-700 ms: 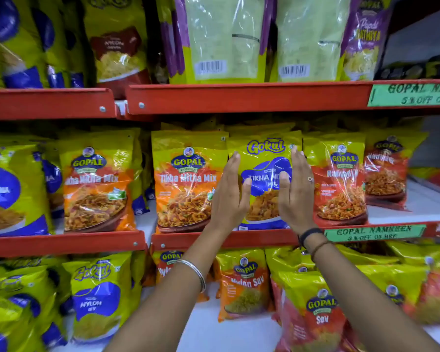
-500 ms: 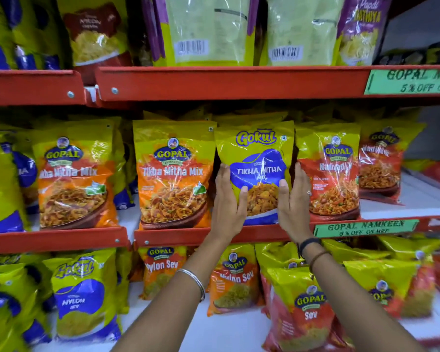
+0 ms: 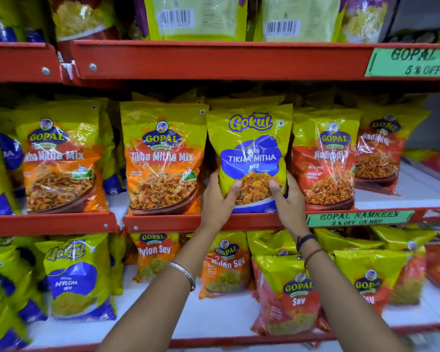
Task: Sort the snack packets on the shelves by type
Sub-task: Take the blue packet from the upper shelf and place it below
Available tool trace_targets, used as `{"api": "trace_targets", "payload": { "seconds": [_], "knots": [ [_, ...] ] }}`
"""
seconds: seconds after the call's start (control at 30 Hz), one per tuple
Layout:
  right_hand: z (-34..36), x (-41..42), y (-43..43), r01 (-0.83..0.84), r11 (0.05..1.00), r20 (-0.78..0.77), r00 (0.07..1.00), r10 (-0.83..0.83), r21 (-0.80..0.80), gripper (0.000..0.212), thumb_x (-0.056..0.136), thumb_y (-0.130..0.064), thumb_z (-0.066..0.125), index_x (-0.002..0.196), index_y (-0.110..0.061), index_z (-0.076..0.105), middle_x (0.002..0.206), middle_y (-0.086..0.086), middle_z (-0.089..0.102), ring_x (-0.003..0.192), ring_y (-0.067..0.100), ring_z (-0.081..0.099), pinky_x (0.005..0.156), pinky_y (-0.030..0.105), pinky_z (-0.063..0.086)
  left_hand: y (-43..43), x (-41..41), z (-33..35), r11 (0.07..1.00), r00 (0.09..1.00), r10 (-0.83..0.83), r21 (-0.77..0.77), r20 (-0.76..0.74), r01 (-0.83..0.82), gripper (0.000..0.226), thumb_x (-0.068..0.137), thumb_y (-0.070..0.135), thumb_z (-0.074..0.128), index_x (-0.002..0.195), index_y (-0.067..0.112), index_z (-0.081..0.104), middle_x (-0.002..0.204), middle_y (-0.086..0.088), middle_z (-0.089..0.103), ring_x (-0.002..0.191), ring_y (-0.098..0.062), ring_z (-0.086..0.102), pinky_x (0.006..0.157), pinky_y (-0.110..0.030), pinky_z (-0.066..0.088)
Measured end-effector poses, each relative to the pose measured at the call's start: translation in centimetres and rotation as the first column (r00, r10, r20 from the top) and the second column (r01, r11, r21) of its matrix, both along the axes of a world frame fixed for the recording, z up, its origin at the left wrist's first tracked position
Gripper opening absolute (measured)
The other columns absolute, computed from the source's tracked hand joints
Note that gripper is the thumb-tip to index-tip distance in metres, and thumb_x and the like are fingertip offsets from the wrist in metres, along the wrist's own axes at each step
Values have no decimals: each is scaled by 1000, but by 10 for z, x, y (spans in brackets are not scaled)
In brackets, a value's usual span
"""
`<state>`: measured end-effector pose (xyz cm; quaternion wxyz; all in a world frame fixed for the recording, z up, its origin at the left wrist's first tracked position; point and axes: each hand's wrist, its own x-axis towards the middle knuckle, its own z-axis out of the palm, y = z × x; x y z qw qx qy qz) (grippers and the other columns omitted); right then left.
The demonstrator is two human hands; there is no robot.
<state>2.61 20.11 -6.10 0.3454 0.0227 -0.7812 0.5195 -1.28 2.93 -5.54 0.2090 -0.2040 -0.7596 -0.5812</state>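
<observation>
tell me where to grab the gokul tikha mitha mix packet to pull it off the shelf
Grip the Gokul Tikha Mitha Mix packet by its two lower side edges, coming in from the front, as the left hand and right hand do now. It stands upright, wedged between the Gopal Tikha Mitha Mix packet and the Nadiyadi packet, so only the front and lower edges are likely reachable.

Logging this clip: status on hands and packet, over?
Both hands, left and right, grip the Gokul packet low on its sides. Packet upright on middle shelf, between Gopal Tikha Mitha and Nadiyadi. Nothing blocking.
</observation>
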Motion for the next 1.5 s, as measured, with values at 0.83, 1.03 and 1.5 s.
{"api": "trace_targets", "payload": {
  "seconds": [0.83, 1.03, 1.5],
  "knots": [
    [-107, 103, -101, -135, 979, 181, 970, 162, -154, 59, 66, -58, 74, 115, -31, 59, 117, 0, 68, 108, 21, 64, 90, 49, 52, -139, 122, -110, 998, 992, 17, 55, 129, -24, 50, 74, 58, 67, 117, 41, 48, 114, 21, 63, 108, -5, 59, 90, -30, 51],
    [-172, 95, -132, -154, 971, 353, 912, 211, -183, 56, 71, -47, 73, 120, -25, 57, 122, 2, 65, 112, 22, 62, 91, 51, 51, -172, 112, -177, 996, 936, 67, -78, 345, -42, 55, 77, 43, 68, 125, 49, 41, 126, 6, 62, 116, -9, 58, 95, -36, 49],
    [-228, 75, -183, -98, 976, 554, 810, 192, -195, 34, 88, -14, 64, 115, -26, 47, 107, -4, 61, 100, 19, 59, 91, 37, 48, -205, 65, -246, 988, 782, 135, -143, 608, -60, 78, 59, 53, 69, 126, 16, 51, 110, -8, 70, 105, -29, 63, 87, -43, 53]
  ]
}}
